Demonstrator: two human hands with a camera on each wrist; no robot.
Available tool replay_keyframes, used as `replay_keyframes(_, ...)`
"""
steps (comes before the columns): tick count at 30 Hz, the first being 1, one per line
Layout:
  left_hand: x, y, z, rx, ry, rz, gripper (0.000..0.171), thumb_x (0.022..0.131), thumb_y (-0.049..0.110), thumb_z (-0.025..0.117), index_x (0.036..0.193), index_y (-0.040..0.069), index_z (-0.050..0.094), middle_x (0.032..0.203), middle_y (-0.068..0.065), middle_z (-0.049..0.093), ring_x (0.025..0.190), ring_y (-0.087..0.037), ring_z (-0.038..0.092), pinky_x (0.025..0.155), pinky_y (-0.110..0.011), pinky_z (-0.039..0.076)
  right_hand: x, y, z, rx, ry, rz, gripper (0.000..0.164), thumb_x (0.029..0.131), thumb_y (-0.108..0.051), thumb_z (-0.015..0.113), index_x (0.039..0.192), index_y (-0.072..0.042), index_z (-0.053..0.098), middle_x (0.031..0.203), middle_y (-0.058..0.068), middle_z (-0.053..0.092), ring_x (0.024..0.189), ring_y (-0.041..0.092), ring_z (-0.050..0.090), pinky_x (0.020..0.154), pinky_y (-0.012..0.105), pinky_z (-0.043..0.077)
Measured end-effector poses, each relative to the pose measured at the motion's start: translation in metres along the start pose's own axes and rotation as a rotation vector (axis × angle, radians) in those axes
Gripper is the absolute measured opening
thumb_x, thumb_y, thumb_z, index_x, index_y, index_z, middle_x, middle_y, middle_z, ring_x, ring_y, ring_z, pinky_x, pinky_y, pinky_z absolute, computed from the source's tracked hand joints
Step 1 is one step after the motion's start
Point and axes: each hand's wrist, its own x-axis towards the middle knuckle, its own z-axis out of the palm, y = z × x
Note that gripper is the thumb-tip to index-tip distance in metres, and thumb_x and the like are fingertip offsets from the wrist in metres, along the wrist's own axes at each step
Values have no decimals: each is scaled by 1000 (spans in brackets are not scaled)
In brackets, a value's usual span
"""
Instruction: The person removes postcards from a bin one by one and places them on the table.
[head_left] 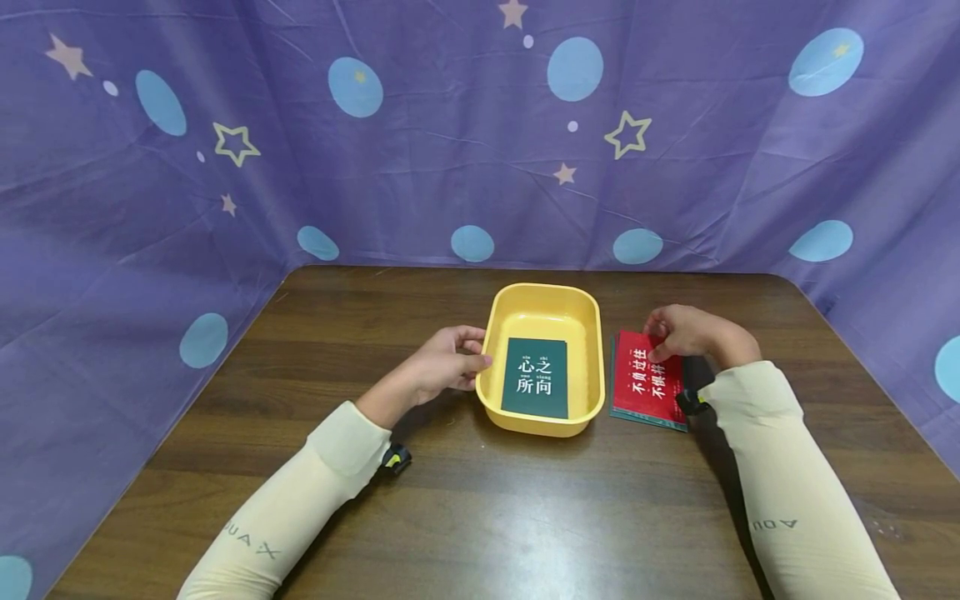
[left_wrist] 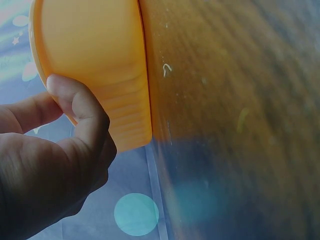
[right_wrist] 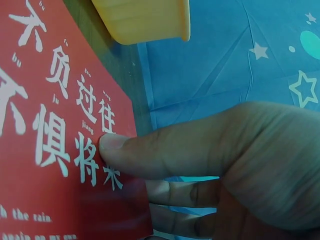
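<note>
My left hand (head_left: 442, 364) holds the left rim of a yellow plastic tub (head_left: 543, 427), its thumb over the edge in the left wrist view. Inside the tub, a dark green card (head_left: 535, 404) with white Chinese characters lies face up on the bottom. To the right of the tub, my right hand (head_left: 693, 330) pinches a red card (head_left: 628, 393) with white lettering near its far end. The right thumb (right_wrist: 117, 150) presses on the printed face, and other fingers show behind the card's edge. Green card edges (head_left: 622, 414) peek out beneath the red one.
Everything stands on a dark wood-grain table (head_left: 465, 508). A purple curtain (head_left: 450, 167) with stars and blue dots hangs around its back and sides. Black wrist straps (head_left: 396, 458) sit below both hands.
</note>
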Motion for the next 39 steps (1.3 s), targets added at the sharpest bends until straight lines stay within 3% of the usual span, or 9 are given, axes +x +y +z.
replay_keyframes(6,-2,1,0,0,2,-1,53,98,-1,64,147,-3,44,112,-11,51,86,-25,62,64,-25,58,-1,-1,0,13,-5,-18,37,78,-3,82,108,8,62,85,8,53,79,21,51,71,32,44)
replay_keyframes(14,-1,-1,0,2,6,2,53,98,-1,63,147,-4,44,112,-12,51,86,-24,62,64,-25,58,0,-1,1,33,-15,35,38,80,-3,82,110,6,60,89,9,53,82,23,52,71,32,45)
replay_keyframes(18,-1,-2,0,-3,4,6,53,98,-1,63,147,-5,43,111,-11,51,84,-23,62,63,-25,57,-1,0,1,35,-1,11,39,80,-3,81,111,8,60,88,10,54,81,22,52,71,32,45)
replay_keyframes(26,-1,-1,0,-12,-17,23,50,99,-2,62,145,-7,44,109,-10,50,82,-21,61,61,-23,56,-3,-2,-3,-36,94,-3,41,88,-18,80,117,5,63,101,14,66,92,28,61,83,45,53)
replay_keyframes(30,0,-1,0,-12,-15,19,49,99,-2,62,145,-7,45,110,-11,50,83,-21,61,61,-22,56,-2,-8,-4,-68,151,-7,36,92,-22,76,117,2,64,97,11,66,90,27,60,80,44,52)
replay_keyframes(34,0,-2,0,-11,-13,17,49,99,-2,62,145,-7,45,111,-11,49,83,-22,61,62,-23,56,1,-15,-3,-109,220,-59,33,95,-23,72,116,1,63,92,10,63,86,25,59,76,40,50)
replay_keyframes(39,-1,0,1,-16,-10,8,50,98,-3,62,145,-6,45,111,-12,49,85,-24,61,63,-24,57,7,-26,1,-110,303,-133,36,98,-22,69,120,5,61,98,16,62,90,30,59,82,47,50)
